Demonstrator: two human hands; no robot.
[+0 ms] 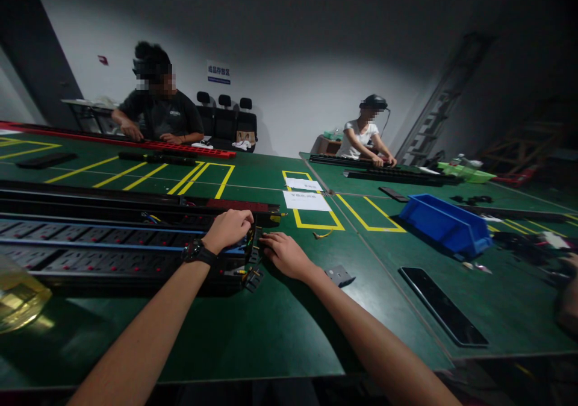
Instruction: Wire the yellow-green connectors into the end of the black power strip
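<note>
Long black strips with rows of sockets and small red parts, a socket strip (135, 235) among them, lie side by side at the left. My left hand (229, 230), with a black watch at the wrist, rests on the strips' right end, its fingers curled over the edge; what they hold, if anything, is hidden. My right hand (288, 254) is just right of that end, its fingertips close together near a small black end piece (254, 254). Whether they grip it is too small to tell. Another black end piece (253, 279) with wires hangs below. A grey plate (340, 275) lies beside my right forearm.
On the green table (289, 334) are a phone (442, 305), a blue bin (445, 225), paper labels (306, 200) and a loose wire piece (323, 235). A container of yellow liquid (20, 297) stands at the left edge. Two people work across the table; another hand shows at the right edge.
</note>
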